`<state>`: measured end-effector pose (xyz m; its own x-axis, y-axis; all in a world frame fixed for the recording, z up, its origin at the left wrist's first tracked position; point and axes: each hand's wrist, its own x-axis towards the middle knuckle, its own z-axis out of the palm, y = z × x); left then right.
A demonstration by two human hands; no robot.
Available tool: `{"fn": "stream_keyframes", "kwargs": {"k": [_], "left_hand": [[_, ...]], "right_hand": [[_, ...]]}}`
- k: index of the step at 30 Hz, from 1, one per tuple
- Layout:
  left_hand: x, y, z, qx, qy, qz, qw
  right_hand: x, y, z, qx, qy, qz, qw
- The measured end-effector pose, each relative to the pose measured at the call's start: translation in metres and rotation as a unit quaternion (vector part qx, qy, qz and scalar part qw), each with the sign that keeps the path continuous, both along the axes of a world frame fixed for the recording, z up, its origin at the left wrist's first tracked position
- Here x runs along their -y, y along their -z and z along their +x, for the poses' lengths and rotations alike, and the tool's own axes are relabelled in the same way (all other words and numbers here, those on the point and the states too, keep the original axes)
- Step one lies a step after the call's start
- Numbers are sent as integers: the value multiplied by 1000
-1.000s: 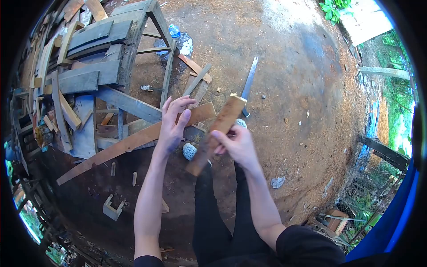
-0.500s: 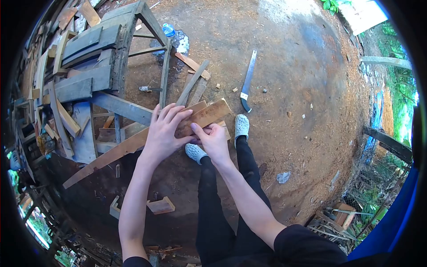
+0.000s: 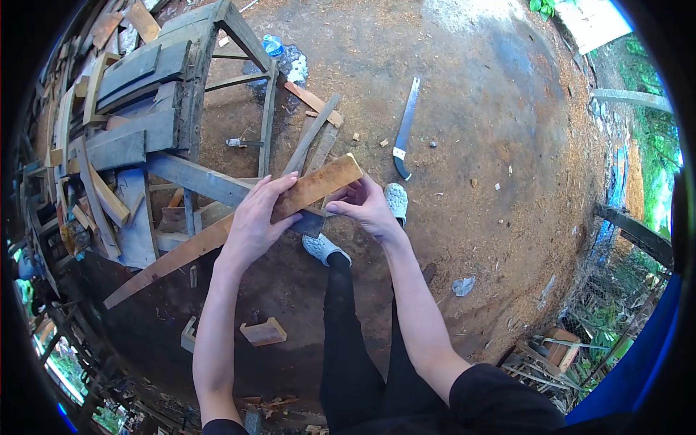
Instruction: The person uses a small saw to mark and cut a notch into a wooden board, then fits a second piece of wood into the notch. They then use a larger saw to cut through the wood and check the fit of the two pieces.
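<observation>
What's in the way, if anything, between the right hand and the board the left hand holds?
Nothing visible: the right hand is close by the lower edge of the held board, though any contact is unclear.

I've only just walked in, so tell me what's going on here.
A person's left hand holds a short wooden piece. The right hand is close by its edge; whether it grips the piece is unclear. A long tapering board shows behind the left hand. A handsaw lies on the ground, ahead of the right shoe.
</observation>
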<state>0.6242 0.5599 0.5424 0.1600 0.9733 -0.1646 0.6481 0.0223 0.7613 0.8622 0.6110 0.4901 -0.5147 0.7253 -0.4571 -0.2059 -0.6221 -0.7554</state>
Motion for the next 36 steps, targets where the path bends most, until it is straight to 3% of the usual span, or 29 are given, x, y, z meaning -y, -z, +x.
{"fn": "stream_keyframes", "kwargs": {"k": [3,6,10,13,21,25,28,30,33,36], "left_hand": [[0,-7,-4,-54,21,18,998],[5,-10,-9,-118,34,51,991],[22,-6,-22,-168,27,87,982],[34,-3,-24,-166,2,111,980],[54,3,3,-199,-42,213,956],[92,-3,49,-199,-25,308,930],[120,-3,75,-142,-38,264,953],[137,0,83,-95,-90,173,976],[154,6,82,-85,-178,98,975],[163,8,68,-132,-231,100,959]], "right_hand": [[-4,12,-3,-32,-10,50,998],[-13,15,-4,-50,-14,4,999],[-16,9,0,-25,-49,39,998],[-6,11,-5,-68,-3,22,997],[13,13,-13,1,113,81,990],[9,19,-12,30,87,79,993],[5,8,-15,12,86,73,994],[0,2,-16,12,75,44,996],[-2,-6,-22,34,71,44,996],[-9,-7,-30,46,72,57,995]]}}
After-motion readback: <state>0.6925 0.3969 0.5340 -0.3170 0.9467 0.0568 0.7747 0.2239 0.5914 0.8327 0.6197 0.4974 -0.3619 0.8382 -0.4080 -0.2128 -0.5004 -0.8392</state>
